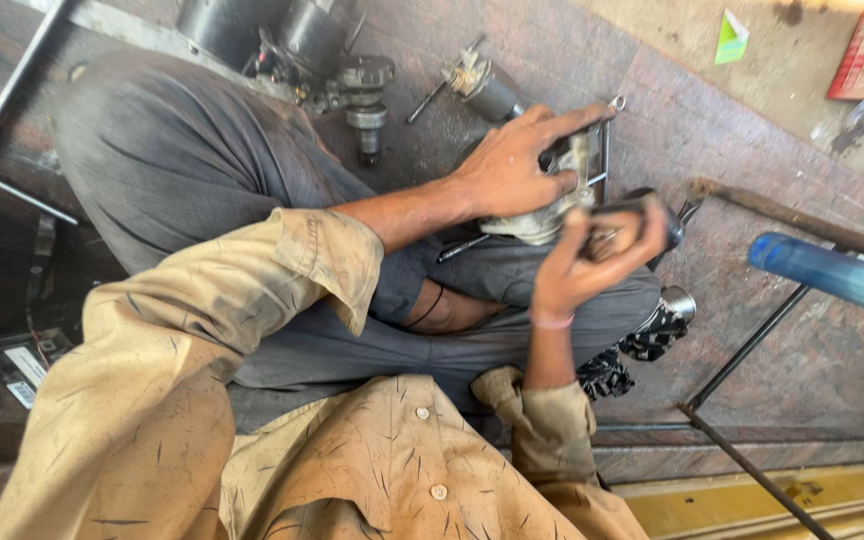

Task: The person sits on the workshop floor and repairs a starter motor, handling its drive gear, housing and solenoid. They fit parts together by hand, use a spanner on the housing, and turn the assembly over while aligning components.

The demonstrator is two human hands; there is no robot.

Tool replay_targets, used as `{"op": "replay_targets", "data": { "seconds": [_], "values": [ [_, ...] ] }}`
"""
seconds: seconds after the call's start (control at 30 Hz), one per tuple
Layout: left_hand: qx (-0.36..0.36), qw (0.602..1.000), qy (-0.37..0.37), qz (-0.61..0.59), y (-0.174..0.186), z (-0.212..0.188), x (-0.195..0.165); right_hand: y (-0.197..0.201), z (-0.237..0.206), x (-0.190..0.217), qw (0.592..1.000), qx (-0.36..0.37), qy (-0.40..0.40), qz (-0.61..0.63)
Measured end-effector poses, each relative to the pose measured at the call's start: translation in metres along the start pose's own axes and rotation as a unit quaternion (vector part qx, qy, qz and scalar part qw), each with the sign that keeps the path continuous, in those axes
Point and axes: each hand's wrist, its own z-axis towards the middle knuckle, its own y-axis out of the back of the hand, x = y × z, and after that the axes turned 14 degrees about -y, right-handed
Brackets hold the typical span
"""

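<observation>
Grey metal part [552, 205] between both hands, left [512, 165] gripping, right [592, 262] pinching.

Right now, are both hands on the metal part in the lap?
Yes, the left hand lies spread over the top of the metal part and the right hand grips it from below.

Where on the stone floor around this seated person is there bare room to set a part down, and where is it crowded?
Bare stone floor lies beyond the hands, between the spanner, the green paper and the rusty rod. More lies below the blue tube. It is crowded by the motor parts near the knee, and where the left hand and right hand grip the metal part.
</observation>
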Motion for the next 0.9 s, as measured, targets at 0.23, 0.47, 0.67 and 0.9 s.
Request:
{"op": "replay_targets", "data": {
  "seconds": [0.23,0.47,0.67,0.9],
  "values": [
    [0.017,1.0,0.015,-0.004,0.002,-0.001,-0.003,0.005,0.007,-0.002,1.0,-0.007,0.02,-0.001],
    [-0.008,1.0,-0.013,0.0,0.001,-0.002,-0.003,0.01,0.006,-0.008,0.998,-0.007,-0.061,0.01],
    [-0.001,0.999,0.013,-0.036,0.001,0.002,-0.002,0.011,0.006,-0.015,0.999,-0.001,-0.032,0.026],
    [0.013,0.998,0.043,-0.05,0.002,0.002,-0.004,0.012,0.009,-0.014,1.0,0.005,-0.021,0.013]
  ]
}}
